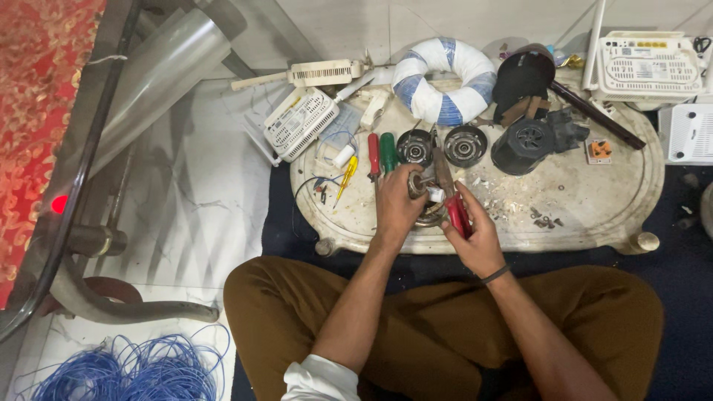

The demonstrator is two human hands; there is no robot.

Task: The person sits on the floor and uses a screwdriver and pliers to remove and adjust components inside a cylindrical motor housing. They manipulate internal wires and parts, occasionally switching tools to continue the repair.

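A pile of blue wire (126, 371) lies on the floor, close by. The left hand (396, 206) holds a round metal part (420, 187) on the low table (594, 212), fingers wrapped around it. The right hand (475, 234) grips red-handled pliers (453, 204), fingers pressed shut on the handles; the tips touch the metal part. Farther back lie a red screwdriver (373, 154), a green screwdriver (388, 152) and two round metal cups (440, 146); I cannot tell what is in them. Behind them sits a blue and white ring (444, 80).

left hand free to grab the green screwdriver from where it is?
Probably not yet: the left hand is gripping a round metal part. The green screwdriver lies uncovered just beyond it.
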